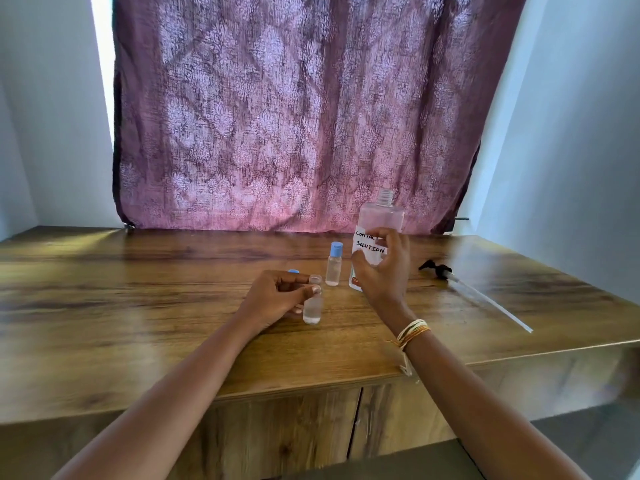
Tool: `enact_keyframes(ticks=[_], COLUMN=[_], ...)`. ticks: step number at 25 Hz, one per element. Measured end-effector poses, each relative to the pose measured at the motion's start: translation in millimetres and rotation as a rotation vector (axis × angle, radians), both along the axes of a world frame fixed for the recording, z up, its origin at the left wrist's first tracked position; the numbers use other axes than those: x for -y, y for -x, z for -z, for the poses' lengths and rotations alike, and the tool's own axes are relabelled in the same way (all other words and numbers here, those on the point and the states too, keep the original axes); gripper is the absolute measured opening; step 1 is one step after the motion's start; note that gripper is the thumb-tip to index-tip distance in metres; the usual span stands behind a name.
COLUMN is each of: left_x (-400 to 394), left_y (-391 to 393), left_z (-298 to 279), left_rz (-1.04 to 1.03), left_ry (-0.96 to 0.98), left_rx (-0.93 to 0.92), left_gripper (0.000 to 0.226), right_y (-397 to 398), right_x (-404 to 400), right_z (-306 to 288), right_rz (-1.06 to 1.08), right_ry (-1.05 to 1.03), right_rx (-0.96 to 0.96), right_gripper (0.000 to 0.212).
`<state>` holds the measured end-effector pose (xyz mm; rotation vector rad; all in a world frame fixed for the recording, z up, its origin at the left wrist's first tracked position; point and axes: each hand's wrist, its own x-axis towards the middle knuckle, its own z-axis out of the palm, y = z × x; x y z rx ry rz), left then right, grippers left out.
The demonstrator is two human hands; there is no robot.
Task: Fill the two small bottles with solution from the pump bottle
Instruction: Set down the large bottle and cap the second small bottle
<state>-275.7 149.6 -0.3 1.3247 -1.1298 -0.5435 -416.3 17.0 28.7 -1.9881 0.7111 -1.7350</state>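
Observation:
My left hand [277, 297] grips an uncapped small clear bottle [312, 308] standing on the wooden table [138, 289]; liquid shows inside it. Its blue cap [293, 271] lies just behind my knuckles. A second small bottle [334, 264] with a blue cap on stands upright a little farther back. My right hand [382, 268] wraps around the big clear bottle [381, 220] labelled "contact solution", which stands upright with its neck open. The black pump head [438, 268] with its long clear tube lies on the table to the right.
A purple patterned curtain [294, 116] hangs behind the table, with white walls on both sides. The table's front edge [311, 386] runs above cabinet doors. A string bracelet circles my right wrist [412, 332].

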Motion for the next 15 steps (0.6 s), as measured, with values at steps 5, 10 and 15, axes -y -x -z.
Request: enact_keyframes(ticks=[5,10,15], left_x=[-0.4,-2.0,-4.5], left_y=[-1.8,-2.7,-3.2], left_z=[-0.7,-2.3,-3.0], left_rz=[-0.026,-0.022,-0.013], left_ry=[0.006,0.000,0.006], left_rx=[0.015,0.068,0.103], left_gripper=[0.014,0.014,0.013], right_y=[-25.4,-44.3,-64.6], right_x=[-5.7,2.9,25.5], right_z=[10.0,15.2,14.6], right_rz=[-0.195,-0.439,-0.502], right_ry=[-0.061,-0.065,-0.064], right_rx=[-0.100,-0.484,-0.798], right_gripper=[0.021,0.029,0.039])
